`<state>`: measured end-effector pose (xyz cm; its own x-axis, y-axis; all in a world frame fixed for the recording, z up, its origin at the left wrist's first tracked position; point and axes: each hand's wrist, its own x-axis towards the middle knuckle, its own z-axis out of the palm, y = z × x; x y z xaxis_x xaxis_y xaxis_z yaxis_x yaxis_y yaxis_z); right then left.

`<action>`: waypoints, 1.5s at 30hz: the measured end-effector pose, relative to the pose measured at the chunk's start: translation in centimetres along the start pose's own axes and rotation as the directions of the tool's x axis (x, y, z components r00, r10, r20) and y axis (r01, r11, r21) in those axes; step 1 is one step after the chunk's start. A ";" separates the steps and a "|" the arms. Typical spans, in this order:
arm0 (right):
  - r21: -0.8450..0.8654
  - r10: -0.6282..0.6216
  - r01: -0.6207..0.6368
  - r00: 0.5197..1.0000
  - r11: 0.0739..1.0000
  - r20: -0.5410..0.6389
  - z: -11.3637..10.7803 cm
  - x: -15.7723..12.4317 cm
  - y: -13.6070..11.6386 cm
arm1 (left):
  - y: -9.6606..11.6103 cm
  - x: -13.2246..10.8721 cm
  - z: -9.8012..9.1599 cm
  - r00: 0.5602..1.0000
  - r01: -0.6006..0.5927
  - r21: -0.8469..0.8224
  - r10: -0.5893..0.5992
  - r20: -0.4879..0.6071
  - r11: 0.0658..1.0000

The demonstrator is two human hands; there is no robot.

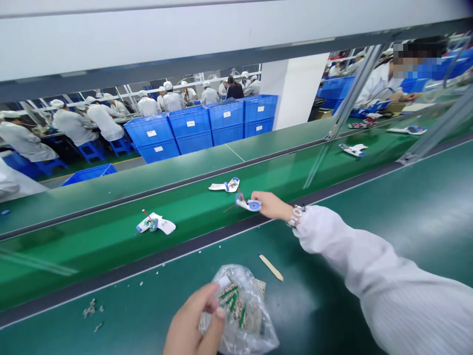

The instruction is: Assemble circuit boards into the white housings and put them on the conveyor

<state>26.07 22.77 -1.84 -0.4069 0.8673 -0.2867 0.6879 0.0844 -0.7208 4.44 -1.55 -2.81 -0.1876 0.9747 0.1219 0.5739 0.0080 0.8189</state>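
Observation:
Stretched out over the green conveyor belt (192, 202), my right hand (271, 204) is closed on a white-and-blue plastic housing (249, 203) with red wires sticking out. A similar housing (232, 185) with a small circuit board lies on the belt just beyond it. In the foreground my left hand (195, 320) has thumb and forefinger apart, at the left side of a clear plastic bag (254, 315). Green strips (232, 298) and many small pale parts show in that bag. Whether the left fingertips touch the bag I cannot tell.
More housings lie along the belt, one at left (157, 223) and one at right (353, 149). A pale pointed stick (271, 267) and small metal pieces (90, 308) rest on the bench. Blue crates (192, 125) stand beyond. A co-worker (380, 81) sits across at right.

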 end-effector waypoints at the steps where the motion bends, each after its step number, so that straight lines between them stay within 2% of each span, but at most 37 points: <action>1: 0.086 -0.059 0.050 0.993 0.995 0.101 0.8 -1.6 -0.7 | 0.1 0.3 0.2 0.999 0.024 0.020 -0.023 -0.038 1.000; 3: 0.277 -0.188 0.098 0.929 0.956 0.320 2.8 -5.0 -2.2 | 0.7 0.7 0.8 0.994 0.020 0.100 -0.009 -0.107 0.995; 5: 0.448 -0.314 0.060 0.796 0.892 0.518 4.8 -7.9 -3.6 | 1.6 0.8 1.1 0.981 -0.109 0.208 0.139 -0.137 0.972; 6: 0.514 -0.368 0.018 0.720 0.857 0.589 5.8 -9.0 -4.2 | 2.0 0.7 1.1 0.960 -0.198 0.264 0.241 -0.143 0.944; 8: 0.608 -0.450 -0.082 0.597 0.789 0.664 7.6 -10.4 -5.2 | 2.8 0.3 0.8 0.886 -0.340 0.377 0.428 -0.179 0.862; 9: 0.638 -0.476 -0.131 0.558 0.759 0.680 8.3 -10.7 -5.5 | 3.2 0.1 0.5 0.838 -0.388 0.438 0.509 -0.200 0.811; 12: 0.671 -0.509 -0.249 0.487 0.698 0.710 9.6 -10.9 -5.9 | 3.9 -0.6 -0.8 0.681 -0.461 0.619 0.701 -0.212 0.635; 13: 0.668 -0.512 -0.281 0.463 0.689 0.723 9.8 -10.8 -6.0 | 4.0 -0.7 -1.2 0.639 -0.464 0.668 0.742 -0.202 0.582; 15: 0.658 -0.514 -0.331 0.427 0.677 0.744 10.0 -10.7 -6.1 | 4.2 -0.8 -2.0 0.590 -0.457 0.726 0.786 -0.185 0.514; 17: 0.658 -0.528 -0.390 0.395 0.645 0.752 10.2 -10.7 -6.1 | 4.1 -1.1 -2.4 0.575 -0.483 0.718 0.800 -0.171 0.501; 19: 0.666 -0.568 -0.453 0.352 0.592 0.744 10.5 -10.8 -5.9 | 3.8 -1.5 -2.5 0.587 -0.545 0.655 0.796 -0.148 0.523; 20: 0.673 -0.596 -0.479 0.329 0.563 0.732 10.8 -10.9 -5.8 | 3.6 -1.8 -2.4 0.618 -0.548 0.607 0.768 -0.171 0.576; 21: 0.685 -0.625 -0.495 0.313 0.535 0.715 11.1 -11.0 -5.6 | 3.4 -2.1 -2.3 0.670 -0.514 0.534 0.703 -0.240 0.672; 22: 0.701 -0.649 -0.499 0.312 0.509 0.694 11.3 -11.2 -5.5 | 3.1 -2.3 -2.1 0.734 -0.450 0.406 0.588 -0.340 0.796; 23: 0.718 -0.664 -0.497 0.323 0.488 0.675 11.5 -11.4 -5.4 | 2.9 -2.5 -1.9 0.797 -0.369 0.199 0.419 -0.435 0.908; 24: 0.736 -0.664 -0.481 0.350 0.477 0.660 11.5 -11.6 -5.5 | 2.7 -2.6 -1.7 0.851 -0.283 -0.078 0.213 -0.480 0.956; 25: 0.758 -0.654 -0.438 0.395 0.484 0.645 11.4 -11.8 -5.6 | 2.5 -2.6 -1.5 0.893 -0.212 -0.359 0.030 -0.450 0.909; 26: 0.785 -0.637 -0.365 0.458 0.500 0.619 11.1 -12.0 -5.8 | 2.3 -2.5 -1.5 0.923 -0.158 -0.574 -0.086 -0.375 0.804; 27: 0.811 -0.612 -0.264 0.547 0.522 0.572 10.8 -12.1 -6.2 | 2.2 -2.3 -1.4 0.945 -0.121 -0.705 -0.136 -0.297 0.699; 28: 0.822 -0.576 -0.134 0.651 0.554 0.494 10.3 -12.3 -6.5 | 2.1 -2.1 -1.5 0.957 -0.098 -0.769 -0.152 -0.246 0.632; 30: 0.746 -0.473 0.159 0.851 0.647 0.229 9.4 -12.6 -7.3 | 2.1 -1.9 -1.6 0.963 -0.085 -0.789 -0.154 -0.223 0.609; 31: 0.658 -0.420 0.287 0.906 0.697 0.050 9.1 -12.8 -7.8 | 2.3 -1.9 -1.6 0.962 -0.087 -0.783 -0.151 -0.226 0.616; 32: 0.551 -0.392 0.391 0.912 0.737 -0.122 8.8 -13.1 -8.2 | 2.5 -1.9 -1.6 0.964 -0.090 -0.779 -0.143 -0.226 0.621; 33: 0.443 -0.407 0.484 0.875 0.754 -0.263 8.6 -13.5 -8.6 | 2.8 -2.0 -1.7 0.963 -0.090 -0.768 -0.142 -0.230 0.634; 34: 0.354 -0.464 0.570 0.817 0.742 -0.343 8.4 -13.9 -9.0 | 3.2 -2.1 -1.6 0.959 -0.085 -0.748 -0.150 -0.241 0.658; 35: 0.294 -0.544 0.646 0.758 0.704 -0.360 8.4 -14.4 -9.4 | 3.7 -2.2 -1.6 0.954 -0.076 -0.714 -0.157 -0.255 0.696; 37: 0.261 -0.684 0.739 0.673 0.621 -0.281 8.5 -15.3 -10.2 | 4.5 -2.5 -1.7 0.948 -0.039 -0.598 -0.159 -0.275 0.801; 38: 0.275 -0.712 0.745 0.664 0.607 -0.228 8.6 -15.6 -10.6 | 4.9 -2.7 -1.7 0.949 -0.016 -0.524 -0.153 -0.277 0.851; 39: 0.299 -0.710 0.728 0.679 0.618 -0.188 8.7 -15.8 -10.9 | 5.2 -2.8 -1.8 0.951 0.001 -0.451 -0.140 -0.275 0.893; 41: 0.347 -0.651 0.657 0.744 0.670 -0.150 9.0 -15.9 -11.2 | 5.3 -2.9 -2.0 0.957 0.018 -0.341 -0.115 -0.266 0.940; 43: 0.388 -0.609 0.601 0.784 0.698 -0.119 9.2 -15.6 -11.3 | 5.2 -2.9 -2.1 0.957 0.028 -0.296 -0.111 -0.268 0.955; 45: 0.394 -0.626 0.609 0.773 0.688 -0.102 9.5 -15.3 -11.2 | 5.0 -2.9 -2.2 0.959 0.032 -0.285 -0.110 -0.261 0.958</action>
<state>18.92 3.90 4.63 -0.6841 0.6675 0.2941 -0.0113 0.3935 -0.9193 6.09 -4.82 2.19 -0.4510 0.8756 0.1730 0.3161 -0.0246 0.9484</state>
